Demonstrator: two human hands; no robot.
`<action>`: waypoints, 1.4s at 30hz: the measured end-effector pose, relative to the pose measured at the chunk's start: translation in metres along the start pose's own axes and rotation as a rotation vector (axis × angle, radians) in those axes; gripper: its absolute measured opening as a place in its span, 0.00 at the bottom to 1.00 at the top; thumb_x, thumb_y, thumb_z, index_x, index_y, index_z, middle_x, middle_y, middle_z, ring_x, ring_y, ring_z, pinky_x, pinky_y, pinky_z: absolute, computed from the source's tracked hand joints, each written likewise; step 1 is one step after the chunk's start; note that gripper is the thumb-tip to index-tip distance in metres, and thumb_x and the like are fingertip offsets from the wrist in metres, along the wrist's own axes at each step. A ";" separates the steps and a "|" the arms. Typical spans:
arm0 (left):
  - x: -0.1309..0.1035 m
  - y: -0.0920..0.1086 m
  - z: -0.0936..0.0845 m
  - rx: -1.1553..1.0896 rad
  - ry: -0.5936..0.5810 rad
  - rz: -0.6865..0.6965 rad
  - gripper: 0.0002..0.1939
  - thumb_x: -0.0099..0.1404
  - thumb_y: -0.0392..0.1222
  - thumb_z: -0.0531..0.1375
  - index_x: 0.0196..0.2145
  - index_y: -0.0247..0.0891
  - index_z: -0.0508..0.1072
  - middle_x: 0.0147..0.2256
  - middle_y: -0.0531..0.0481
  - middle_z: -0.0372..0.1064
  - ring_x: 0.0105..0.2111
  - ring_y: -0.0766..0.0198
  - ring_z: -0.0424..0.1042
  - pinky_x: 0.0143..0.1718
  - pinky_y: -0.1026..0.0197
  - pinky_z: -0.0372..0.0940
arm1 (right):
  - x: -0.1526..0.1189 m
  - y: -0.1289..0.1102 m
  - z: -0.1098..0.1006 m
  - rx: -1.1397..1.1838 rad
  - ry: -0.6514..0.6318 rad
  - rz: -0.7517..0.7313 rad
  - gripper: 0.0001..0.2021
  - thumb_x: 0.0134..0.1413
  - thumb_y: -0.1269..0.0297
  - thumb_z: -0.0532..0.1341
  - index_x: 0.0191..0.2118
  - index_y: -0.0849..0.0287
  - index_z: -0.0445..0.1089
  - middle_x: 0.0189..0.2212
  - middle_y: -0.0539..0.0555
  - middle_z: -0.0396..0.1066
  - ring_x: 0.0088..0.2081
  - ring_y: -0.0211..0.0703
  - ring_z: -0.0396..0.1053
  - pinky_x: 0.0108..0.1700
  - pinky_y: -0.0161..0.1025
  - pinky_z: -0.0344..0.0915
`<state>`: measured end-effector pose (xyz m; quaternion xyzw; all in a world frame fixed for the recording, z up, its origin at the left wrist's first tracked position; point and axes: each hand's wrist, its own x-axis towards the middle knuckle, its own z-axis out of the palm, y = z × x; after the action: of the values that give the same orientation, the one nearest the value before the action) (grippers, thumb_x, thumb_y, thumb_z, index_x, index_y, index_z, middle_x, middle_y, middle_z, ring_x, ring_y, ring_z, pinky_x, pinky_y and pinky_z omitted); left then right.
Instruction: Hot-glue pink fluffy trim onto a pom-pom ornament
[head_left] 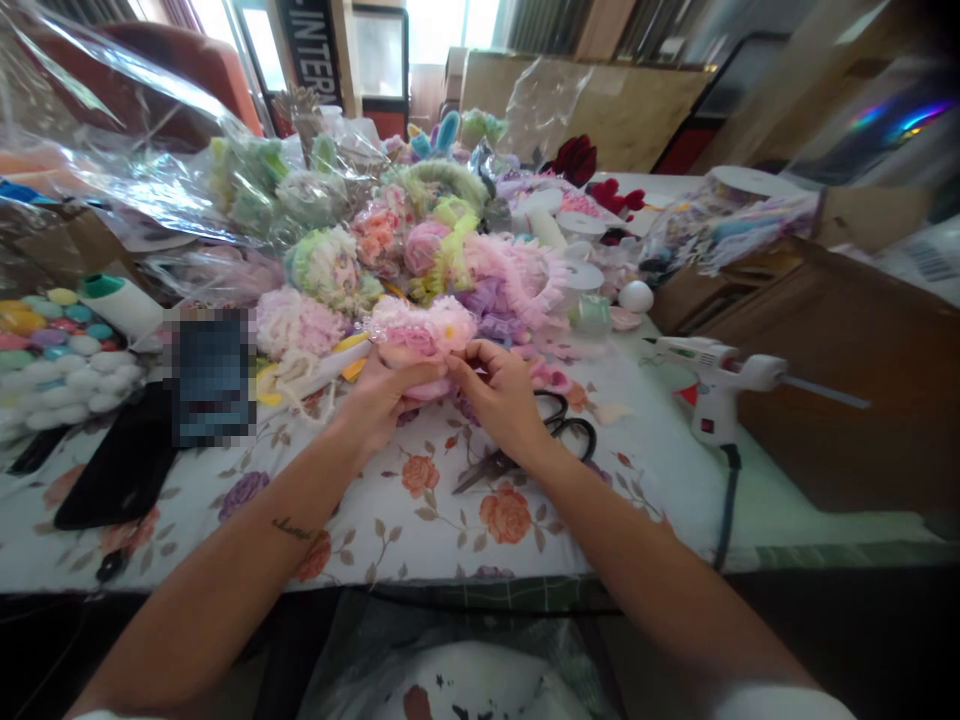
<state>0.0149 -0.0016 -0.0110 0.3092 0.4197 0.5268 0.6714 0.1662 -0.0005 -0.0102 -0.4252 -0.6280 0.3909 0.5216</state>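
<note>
Above the floral tablecloth, my left hand (pixel 384 398) is closed round a fluffy pink yarn piece (pixel 420 335), whose exact kind I cannot make out. A small yellow spot shows on its upper right. My right hand (pixel 499 390) has its thumb and fingertips pinched together at the near right edge of the same piece; anything tiny between them is hidden. Partly under my right wrist lie black-handled scissors (pixel 570 430), blades pointing left. Pink and white fluffy yarn (pixel 296 325) is heaped just beyond my left hand.
A white glue gun (pixel 712 385) stands at the right beside a brown cardboard box (pixel 847 380). Left are a black phone (pixel 120 465), a blurred-out screen (pixel 214 380) and a bag of pompoms (pixel 64 365). Pastel yarn pieces, ribbon spools (pixel 581 275) and clear plastic fill the back.
</note>
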 end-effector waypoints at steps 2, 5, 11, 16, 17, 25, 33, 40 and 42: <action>-0.001 0.001 0.001 0.025 0.020 0.002 0.18 0.43 0.38 0.76 0.31 0.35 0.76 0.31 0.48 0.77 0.32 0.60 0.76 0.39 0.54 0.72 | 0.000 0.001 0.001 -0.083 0.015 -0.077 0.11 0.58 0.57 0.61 0.29 0.57 0.65 0.25 0.47 0.64 0.25 0.35 0.59 0.27 0.35 0.58; -0.003 0.003 0.002 0.029 -0.022 0.004 0.14 0.44 0.39 0.76 0.28 0.34 0.77 0.30 0.48 0.76 0.32 0.61 0.75 0.38 0.57 0.72 | 0.000 0.005 0.002 -0.219 0.072 -0.231 0.07 0.58 0.63 0.60 0.29 0.56 0.67 0.28 0.50 0.67 0.29 0.39 0.64 0.30 0.36 0.62; -0.004 0.005 0.005 -0.006 -0.056 0.027 0.15 0.45 0.42 0.76 0.27 0.36 0.78 0.30 0.50 0.75 0.31 0.62 0.74 0.34 0.58 0.72 | -0.002 0.011 0.003 -0.310 0.113 -0.369 0.06 0.59 0.69 0.59 0.31 0.56 0.68 0.30 0.50 0.69 0.30 0.39 0.66 0.32 0.36 0.64; -0.003 0.006 0.007 -0.003 -0.008 0.034 0.16 0.44 0.41 0.76 0.31 0.36 0.80 0.31 0.50 0.77 0.31 0.62 0.74 0.32 0.61 0.72 | -0.004 0.010 0.004 -0.343 0.107 -0.442 0.06 0.59 0.71 0.59 0.30 0.57 0.67 0.29 0.50 0.68 0.29 0.38 0.66 0.31 0.34 0.64; -0.003 0.006 0.007 0.002 0.005 0.036 0.16 0.43 0.40 0.76 0.31 0.36 0.80 0.31 0.50 0.76 0.31 0.62 0.74 0.32 0.61 0.72 | -0.004 0.009 0.004 -0.342 0.103 -0.456 0.06 0.59 0.71 0.59 0.30 0.57 0.67 0.29 0.50 0.68 0.29 0.37 0.67 0.31 0.34 0.65; -0.003 0.004 0.003 0.101 -0.033 0.088 0.14 0.45 0.42 0.75 0.30 0.36 0.81 0.23 0.52 0.71 0.25 0.64 0.70 0.27 0.63 0.66 | -0.004 0.008 -0.003 -0.285 0.079 -0.607 0.13 0.60 0.75 0.57 0.45 0.58 0.76 0.40 0.56 0.73 0.39 0.41 0.72 0.41 0.39 0.70; -0.003 0.002 0.003 0.156 -0.017 0.077 0.15 0.45 0.43 0.75 0.22 0.35 0.74 0.21 0.53 0.66 0.23 0.68 0.67 0.25 0.64 0.64 | 0.003 0.006 -0.006 -0.200 0.025 -0.497 0.14 0.66 0.69 0.56 0.49 0.52 0.77 0.38 0.54 0.74 0.42 0.43 0.71 0.44 0.41 0.71; -0.007 0.002 0.005 0.135 0.032 0.146 0.19 0.41 0.42 0.76 0.28 0.37 0.72 0.22 0.54 0.68 0.26 0.63 0.71 0.27 0.62 0.66 | -0.001 0.003 -0.005 -0.149 0.038 -0.421 0.07 0.63 0.67 0.61 0.42 0.53 0.77 0.38 0.53 0.74 0.39 0.40 0.72 0.37 0.36 0.71; -0.006 0.003 0.005 0.117 0.045 0.190 0.22 0.40 0.40 0.76 0.32 0.38 0.73 0.24 0.55 0.70 0.28 0.61 0.73 0.29 0.61 0.66 | -0.002 0.003 -0.005 -0.135 0.049 -0.405 0.04 0.61 0.68 0.63 0.39 0.54 0.77 0.37 0.52 0.74 0.37 0.39 0.72 0.35 0.35 0.71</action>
<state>0.0175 -0.0068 -0.0050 0.3744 0.4334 0.5695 0.5897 0.1721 -0.0007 -0.0126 -0.3338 -0.7125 0.2247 0.5749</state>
